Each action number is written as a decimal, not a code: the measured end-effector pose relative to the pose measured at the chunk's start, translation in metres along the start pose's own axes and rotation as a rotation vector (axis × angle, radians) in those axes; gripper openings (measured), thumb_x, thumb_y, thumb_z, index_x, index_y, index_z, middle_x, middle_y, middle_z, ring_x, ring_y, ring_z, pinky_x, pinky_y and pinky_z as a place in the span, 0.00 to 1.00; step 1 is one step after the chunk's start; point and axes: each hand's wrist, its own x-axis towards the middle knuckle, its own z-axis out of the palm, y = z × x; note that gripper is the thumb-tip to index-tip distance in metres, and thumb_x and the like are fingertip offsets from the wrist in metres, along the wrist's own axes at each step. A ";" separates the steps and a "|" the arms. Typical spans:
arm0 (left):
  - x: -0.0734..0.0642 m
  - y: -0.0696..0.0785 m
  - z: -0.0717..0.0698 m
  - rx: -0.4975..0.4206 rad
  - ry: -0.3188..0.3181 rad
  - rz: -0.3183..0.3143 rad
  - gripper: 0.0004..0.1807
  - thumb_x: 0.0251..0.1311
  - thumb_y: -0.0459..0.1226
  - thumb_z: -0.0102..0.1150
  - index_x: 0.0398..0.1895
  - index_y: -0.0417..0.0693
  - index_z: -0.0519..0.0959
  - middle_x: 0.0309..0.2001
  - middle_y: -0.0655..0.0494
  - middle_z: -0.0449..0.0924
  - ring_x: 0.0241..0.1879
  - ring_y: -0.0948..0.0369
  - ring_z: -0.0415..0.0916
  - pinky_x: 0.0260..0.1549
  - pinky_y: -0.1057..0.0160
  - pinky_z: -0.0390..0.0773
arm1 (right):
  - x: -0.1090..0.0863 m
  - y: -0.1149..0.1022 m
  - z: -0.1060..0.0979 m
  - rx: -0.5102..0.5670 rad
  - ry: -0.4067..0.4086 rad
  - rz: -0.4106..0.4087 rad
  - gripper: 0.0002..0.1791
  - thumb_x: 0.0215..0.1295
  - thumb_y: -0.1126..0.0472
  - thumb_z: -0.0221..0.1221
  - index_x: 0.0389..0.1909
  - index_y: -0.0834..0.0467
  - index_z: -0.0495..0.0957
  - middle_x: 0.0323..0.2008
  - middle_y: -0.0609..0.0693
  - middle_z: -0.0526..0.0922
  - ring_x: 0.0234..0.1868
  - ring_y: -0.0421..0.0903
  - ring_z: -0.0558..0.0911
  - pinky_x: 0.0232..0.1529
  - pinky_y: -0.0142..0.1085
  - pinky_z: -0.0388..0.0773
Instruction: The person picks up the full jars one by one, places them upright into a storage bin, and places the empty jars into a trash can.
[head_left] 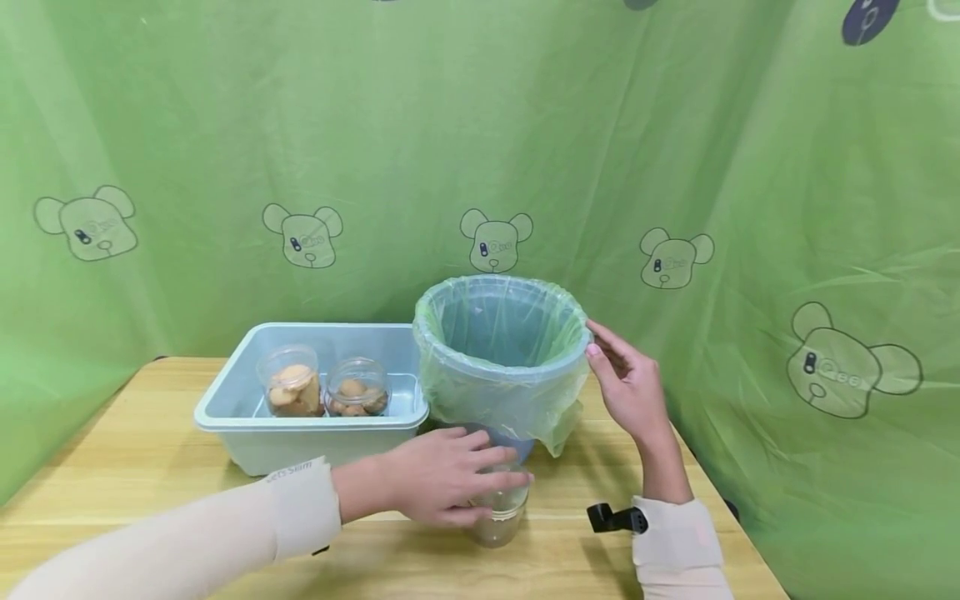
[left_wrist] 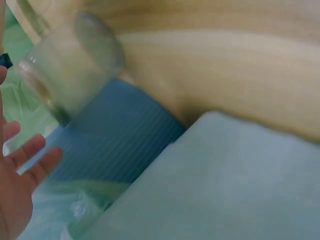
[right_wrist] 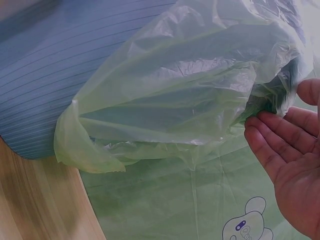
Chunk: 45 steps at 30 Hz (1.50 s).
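Note:
My left hand is stretched out, fingers spread, over a clear plastic jar on the table; its fingers cover part of the jar in the head view. In the left wrist view a space shows between those fingers and the blurred jar. Behind it stands a blue trash bin lined with a thin green bag, folded over the rim. At the bin's right rim my right hand touches the bag-covered edge with fairly straight fingers and thumb.
Left of the bin, a light blue tub holds two clear jars: one with pale brown pieces, one with rounder brown pieces. A green patterned curtain hangs behind and beside the wooden table.

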 end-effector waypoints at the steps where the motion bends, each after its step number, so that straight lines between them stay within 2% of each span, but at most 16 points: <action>1: 0.000 0.001 0.003 -0.012 -0.010 -0.010 0.33 0.75 0.59 0.40 0.80 0.62 0.59 0.71 0.57 0.68 0.52 0.58 0.70 0.49 0.61 0.78 | 0.000 0.000 0.000 0.003 0.001 0.000 0.22 0.78 0.58 0.56 0.69 0.55 0.75 0.62 0.59 0.81 0.55 0.29 0.80 0.55 0.22 0.76; 4: 0.001 0.004 0.011 -0.026 -0.018 -0.027 0.34 0.75 0.62 0.37 0.81 0.65 0.57 0.74 0.57 0.65 0.53 0.57 0.69 0.46 0.60 0.78 | 0.000 0.000 0.000 0.006 0.003 0.001 0.22 0.78 0.59 0.56 0.69 0.55 0.75 0.61 0.59 0.81 0.55 0.29 0.80 0.55 0.22 0.76; 7: 0.002 0.006 0.019 -0.043 -0.011 -0.042 0.35 0.74 0.64 0.38 0.80 0.67 0.57 0.74 0.57 0.64 0.53 0.57 0.69 0.45 0.60 0.77 | 0.000 -0.001 -0.001 0.004 0.004 0.004 0.22 0.78 0.59 0.56 0.69 0.55 0.76 0.61 0.59 0.81 0.54 0.30 0.80 0.55 0.22 0.76; 14: 0.006 0.010 0.030 -0.118 -0.003 -0.049 0.34 0.74 0.63 0.43 0.79 0.67 0.60 0.74 0.58 0.64 0.52 0.54 0.68 0.50 0.58 0.76 | 0.001 -0.002 0.000 0.001 0.000 0.005 0.22 0.77 0.59 0.56 0.69 0.56 0.75 0.61 0.59 0.81 0.55 0.30 0.80 0.56 0.22 0.76; 20: 0.010 0.009 0.034 -0.165 0.024 -0.033 0.34 0.72 0.62 0.47 0.76 0.63 0.63 0.71 0.54 0.66 0.49 0.53 0.68 0.54 0.57 0.73 | 0.001 -0.001 0.000 0.012 0.005 0.004 0.21 0.77 0.59 0.56 0.68 0.56 0.76 0.61 0.60 0.81 0.55 0.30 0.80 0.55 0.22 0.76; 29: 0.014 0.014 0.028 -0.208 -0.015 -0.039 0.31 0.70 0.63 0.50 0.72 0.66 0.68 0.67 0.52 0.67 0.46 0.53 0.66 0.44 0.59 0.74 | 0.001 -0.001 0.001 0.005 0.009 -0.002 0.21 0.77 0.60 0.56 0.68 0.55 0.76 0.59 0.60 0.82 0.53 0.31 0.81 0.54 0.22 0.77; 38: 0.014 0.015 0.022 -0.191 -0.031 -0.032 0.30 0.69 0.62 0.53 0.71 0.67 0.69 0.64 0.55 0.69 0.43 0.55 0.64 0.37 0.63 0.69 | 0.000 -0.001 0.001 0.000 0.012 -0.003 0.21 0.77 0.60 0.56 0.68 0.55 0.76 0.58 0.60 0.83 0.52 0.31 0.81 0.53 0.21 0.77; 45: 0.013 0.014 0.016 -0.172 -0.024 -0.032 0.31 0.69 0.62 0.53 0.73 0.67 0.68 0.64 0.55 0.69 0.41 0.56 0.63 0.39 0.63 0.69 | 0.000 -0.001 0.001 -0.008 0.015 -0.004 0.21 0.77 0.59 0.56 0.68 0.55 0.76 0.58 0.60 0.83 0.52 0.30 0.81 0.53 0.22 0.77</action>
